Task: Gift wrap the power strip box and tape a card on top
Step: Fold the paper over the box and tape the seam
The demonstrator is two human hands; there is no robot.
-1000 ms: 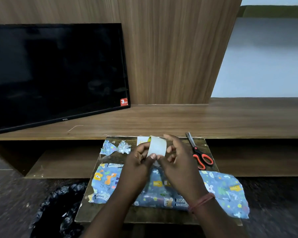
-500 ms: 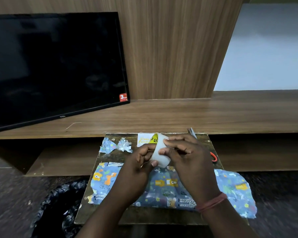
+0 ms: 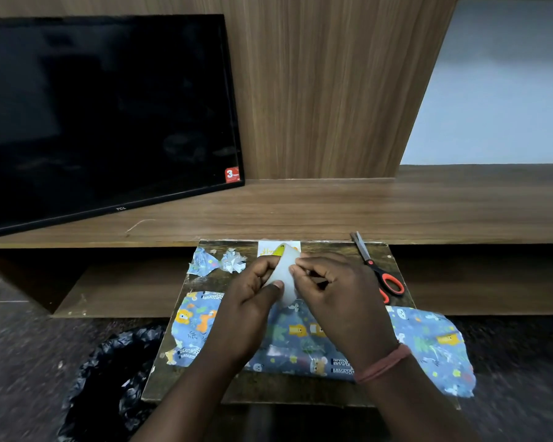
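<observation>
The power strip box [image 3: 304,346] lies across a small worn board [image 3: 268,389], wrapped in blue animal-print paper whose loose ends stick out on both sides. Above it my left hand [image 3: 253,295] grips a whitish roll of clear tape [image 3: 284,275], thumb on its near face. Curled fingertips of my right hand [image 3: 339,291] pinch at the roll's rim. A white and yellow card [image 3: 270,249] lies at the board's far edge, partly hidden behind the roll.
Orange-handled scissors [image 3: 380,272] lie at the board's far right. Two crumpled paper scraps [image 3: 217,263] sit at its far left. A black bin bag [image 3: 112,378] is on the floor to the left. A wooden shelf [image 3: 332,212] carries a leaning TV [image 3: 103,116].
The tape roll has turned in my hands from face-on to edge-on, and my right fingers have closed onto its rim. The box has not moved.
</observation>
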